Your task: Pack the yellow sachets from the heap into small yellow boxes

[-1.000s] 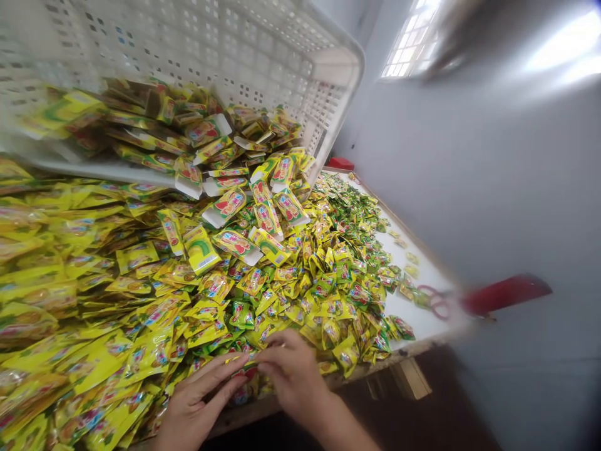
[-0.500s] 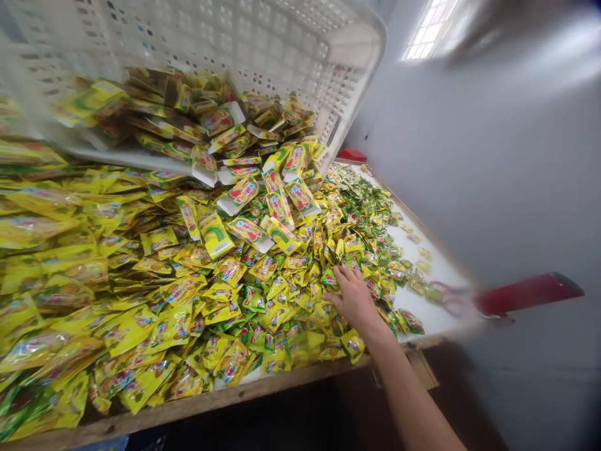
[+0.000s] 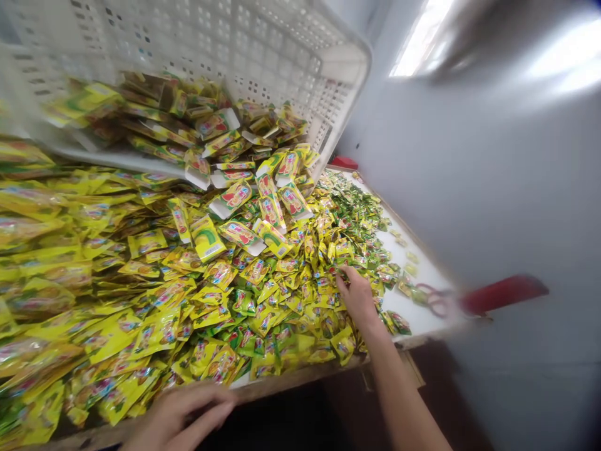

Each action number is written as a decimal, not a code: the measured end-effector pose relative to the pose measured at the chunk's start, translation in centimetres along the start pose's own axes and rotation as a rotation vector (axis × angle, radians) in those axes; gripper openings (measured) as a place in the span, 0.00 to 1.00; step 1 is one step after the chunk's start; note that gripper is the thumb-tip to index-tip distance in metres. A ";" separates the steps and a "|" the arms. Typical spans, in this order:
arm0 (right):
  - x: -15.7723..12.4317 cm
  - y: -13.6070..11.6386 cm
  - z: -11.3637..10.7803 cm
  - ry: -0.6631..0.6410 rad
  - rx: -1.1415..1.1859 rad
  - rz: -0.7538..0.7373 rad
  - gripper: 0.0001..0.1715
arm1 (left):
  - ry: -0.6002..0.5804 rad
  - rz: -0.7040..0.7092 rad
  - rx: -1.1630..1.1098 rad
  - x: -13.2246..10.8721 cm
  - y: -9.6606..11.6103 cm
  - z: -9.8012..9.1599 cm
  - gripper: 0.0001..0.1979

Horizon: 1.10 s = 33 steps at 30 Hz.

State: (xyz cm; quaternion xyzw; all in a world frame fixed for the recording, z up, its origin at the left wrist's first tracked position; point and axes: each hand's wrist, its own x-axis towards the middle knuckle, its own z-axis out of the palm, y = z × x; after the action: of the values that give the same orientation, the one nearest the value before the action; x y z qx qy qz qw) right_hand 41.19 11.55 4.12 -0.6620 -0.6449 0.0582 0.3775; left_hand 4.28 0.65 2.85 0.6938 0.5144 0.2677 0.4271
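My right hand (image 3: 357, 295) reaches into the right part of a broad heap of small yellow and green packets (image 3: 277, 307). Its thumb and fingers are drawn together at the packets; what lies between the fingertips is hidden. My left hand (image 3: 185, 414) hovers at the table's front edge, low in the view. A gap shows between its thumb and forefinger, and I see nothing held there. Small printed cardboard boxes (image 3: 237, 199), some with white flaps open, lie on the heap beyond my hands.
A white perforated plastic crate (image 3: 346, 94) lies tipped on its side at the back, boxes spilling out of it. Red-handled scissors (image 3: 429, 299) and a red object (image 3: 507, 293) are at the table's right corner. A grey wall (image 3: 493, 188) rises at right.
My left hand has come into view at the bottom. My right hand's fingers, spread over the packets before, have curled inward. The whole view has shifted slightly.
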 end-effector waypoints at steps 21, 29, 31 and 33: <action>-5.0 -4.0 -2.0 -0.139 0.672 0.268 0.14 | 0.394 0.081 0.291 9.5 0.0 6.1 0.17; -10.1 -6.0 -0.8 -0.316 1.015 0.567 0.16 | -0.080 0.380 0.487 7.0 4.3 7.3 0.10; -10.5 -6.2 0.1 -0.336 1.059 0.598 0.18 | -0.068 0.268 0.399 7.1 4.2 7.3 0.11; -11.1 -6.7 1.3 -0.368 1.064 0.607 0.20 | -0.057 0.180 0.318 7.3 3.8 7.1 0.10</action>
State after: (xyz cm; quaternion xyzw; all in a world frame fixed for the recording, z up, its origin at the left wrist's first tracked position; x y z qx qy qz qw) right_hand 33.26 1.40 2.48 -0.5162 -0.3660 0.5875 0.5043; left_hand 14.29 4.92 2.12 0.8032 0.4737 0.2003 0.3006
